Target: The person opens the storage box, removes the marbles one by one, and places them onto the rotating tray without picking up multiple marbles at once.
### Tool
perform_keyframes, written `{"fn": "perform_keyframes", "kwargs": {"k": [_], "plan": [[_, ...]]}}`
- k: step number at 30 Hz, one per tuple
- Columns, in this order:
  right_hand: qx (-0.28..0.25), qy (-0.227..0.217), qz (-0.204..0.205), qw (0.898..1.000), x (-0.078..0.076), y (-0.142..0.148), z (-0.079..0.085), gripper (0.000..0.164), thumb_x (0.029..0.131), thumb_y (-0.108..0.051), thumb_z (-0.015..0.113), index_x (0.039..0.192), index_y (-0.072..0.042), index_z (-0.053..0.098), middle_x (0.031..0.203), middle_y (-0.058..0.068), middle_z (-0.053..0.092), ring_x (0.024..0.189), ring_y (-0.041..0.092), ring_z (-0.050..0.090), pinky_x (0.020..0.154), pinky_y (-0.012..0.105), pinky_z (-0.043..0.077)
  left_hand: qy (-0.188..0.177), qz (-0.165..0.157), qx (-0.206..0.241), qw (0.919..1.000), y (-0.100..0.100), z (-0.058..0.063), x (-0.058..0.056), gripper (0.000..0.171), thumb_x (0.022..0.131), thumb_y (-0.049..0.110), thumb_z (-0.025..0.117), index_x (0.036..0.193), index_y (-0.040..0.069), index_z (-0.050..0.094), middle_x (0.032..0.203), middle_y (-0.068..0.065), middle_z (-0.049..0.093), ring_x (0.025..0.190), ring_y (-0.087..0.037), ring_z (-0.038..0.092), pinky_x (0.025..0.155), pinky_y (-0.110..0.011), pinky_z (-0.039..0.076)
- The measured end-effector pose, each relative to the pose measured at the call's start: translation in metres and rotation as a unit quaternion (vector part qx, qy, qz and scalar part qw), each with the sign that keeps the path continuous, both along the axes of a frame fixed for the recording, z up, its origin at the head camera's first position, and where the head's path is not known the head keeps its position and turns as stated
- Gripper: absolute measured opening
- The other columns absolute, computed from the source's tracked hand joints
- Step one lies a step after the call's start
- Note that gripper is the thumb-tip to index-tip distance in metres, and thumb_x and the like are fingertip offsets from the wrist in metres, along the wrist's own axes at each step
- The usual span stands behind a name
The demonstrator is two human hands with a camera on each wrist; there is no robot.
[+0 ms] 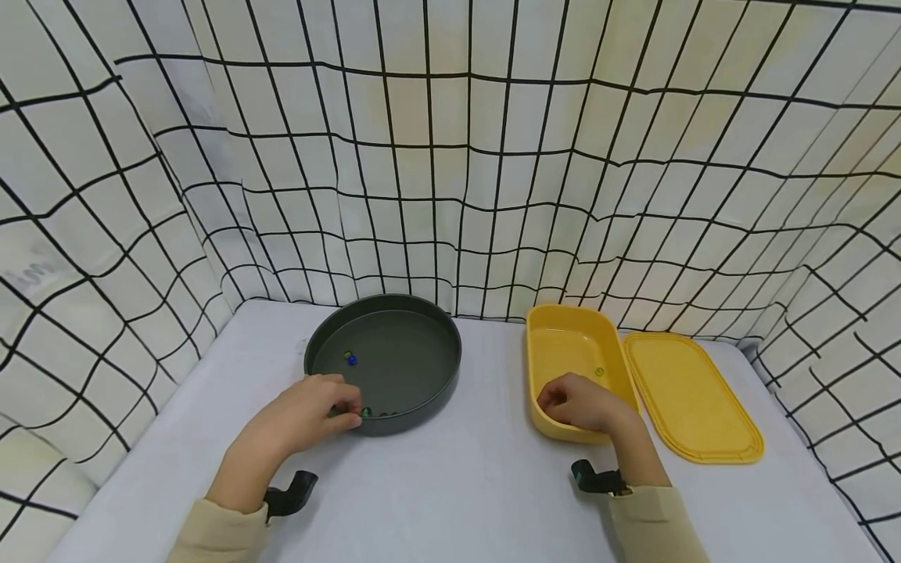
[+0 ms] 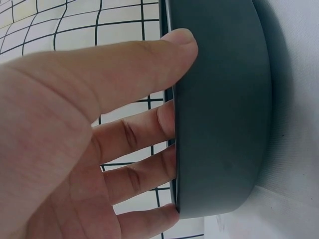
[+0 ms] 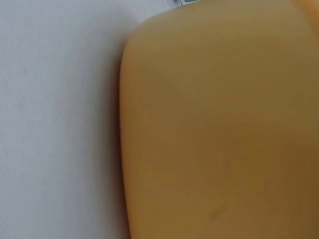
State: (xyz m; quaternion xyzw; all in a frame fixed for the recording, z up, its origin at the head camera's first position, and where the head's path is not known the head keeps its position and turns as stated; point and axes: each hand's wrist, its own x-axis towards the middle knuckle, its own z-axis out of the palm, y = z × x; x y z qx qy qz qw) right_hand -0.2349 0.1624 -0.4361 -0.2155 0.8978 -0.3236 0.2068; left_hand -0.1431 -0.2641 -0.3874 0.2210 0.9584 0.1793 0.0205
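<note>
My left hand (image 1: 317, 414) grips the near left rim of a round dark grey pan (image 1: 411, 356). In the left wrist view the thumb (image 2: 182, 45) lies on the outside wall, with the other fingers over the rim on the inside. Inside the pan are a blue marble (image 1: 352, 360) and a few greenish ones, including a green marble (image 1: 366, 411) by the near wall. My right hand (image 1: 580, 403) reaches into the near end of a yellow rectangular container (image 1: 563, 332), fingers curled downward; I cannot tell whether they hold anything. A clear yellowish marble (image 1: 599, 371) lies in there too.
A flat yellow lid (image 1: 693, 399) lies right of the container. Everything stands on a white-covered table (image 1: 450, 493). Black grid netting (image 1: 464, 156) over white sheeting rises behind the table and along both sides.
</note>
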Motion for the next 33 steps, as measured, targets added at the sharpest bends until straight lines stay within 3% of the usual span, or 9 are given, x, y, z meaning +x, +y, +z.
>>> {"fn": "perform_keyframes", "kwargs": {"k": [9, 14, 19, 23, 29, 33], "plan": [[-0.044, -0.023, -0.054, 0.997, 0.000, 0.004, 0.006, 0.008, 0.090, -0.016, 0.067, 0.092, -0.015, 0.074, 0.083, 0.001, 0.067, 0.077, 0.020, 0.059, 0.070, 0.032, 0.051, 0.006, -0.003, -0.002, 1.0000, 0.000, 0.000, 0.000, 0.015, 0.087, 0.022, 0.078, 0.081, 0.029, 0.065, 0.081, 0.014, 0.054, 0.072, -0.004, 0.045, 0.066, -0.028, 0.042], [-0.109, -0.040, -0.062, 0.991, -0.001, 0.006, 0.011, 0.012, 0.093, -0.017, 0.067, 0.099, -0.009, 0.073, 0.089, 0.008, 0.067, 0.078, 0.024, 0.061, 0.075, 0.034, 0.056, 0.006, -0.005, -0.002, 1.0000, 0.000, 0.000, 0.000, 0.015, 0.087, 0.022, 0.077, 0.082, 0.029, 0.065, 0.081, 0.014, 0.054, 0.073, -0.005, 0.047, 0.066, -0.029, 0.043], [-0.182, -0.072, -0.057, 0.979, -0.001, 0.005, 0.015, 0.021, 0.096, -0.022, 0.067, 0.105, -0.003, 0.072, 0.093, 0.011, 0.066, 0.080, 0.026, 0.063, 0.078, 0.037, 0.058, 0.004, -0.005, -0.004, 1.0000, 0.000, -0.001, -0.001, 0.015, 0.087, 0.022, 0.077, 0.082, 0.029, 0.065, 0.082, 0.014, 0.054, 0.073, -0.005, 0.048, 0.067, -0.029, 0.043], [-0.252, -0.103, -0.043, 0.961, -0.002, 0.005, 0.018, 0.033, 0.098, -0.027, 0.065, 0.112, 0.004, 0.067, 0.090, 0.010, 0.064, 0.080, 0.022, 0.062, 0.078, 0.036, 0.059, 0.002, -0.004, -0.003, 1.0000, -0.001, -0.001, 0.000, 0.016, 0.087, 0.022, 0.077, 0.081, 0.030, 0.065, 0.081, 0.014, 0.054, 0.073, -0.005, 0.049, 0.067, -0.029, 0.043], [-0.362, -0.133, -0.023, 0.922, -0.003, 0.005, 0.021, 0.040, 0.103, -0.019, 0.055, 0.118, 0.019, 0.053, 0.093, 0.007, 0.068, 0.082, 0.015, 0.066, 0.078, 0.030, 0.058, 0.000, -0.003, 0.002, 1.0000, -0.001, 0.000, 0.001, 0.016, 0.087, 0.022, 0.077, 0.081, 0.030, 0.065, 0.081, 0.014, 0.053, 0.074, -0.007, 0.050, 0.068, -0.029, 0.043], [-0.422, -0.150, -0.036, 0.893, -0.003, 0.002, 0.025, 0.030, 0.103, -0.012, 0.054, 0.118, 0.014, 0.057, 0.098, 0.008, 0.071, 0.084, 0.015, 0.069, 0.080, 0.029, 0.058, -0.002, -0.002, 0.003, 1.0000, -0.001, 0.000, 0.001, 0.016, 0.087, 0.022, 0.077, 0.082, 0.029, 0.065, 0.082, 0.014, 0.054, 0.074, -0.007, 0.049, 0.068, -0.029, 0.043]]}}
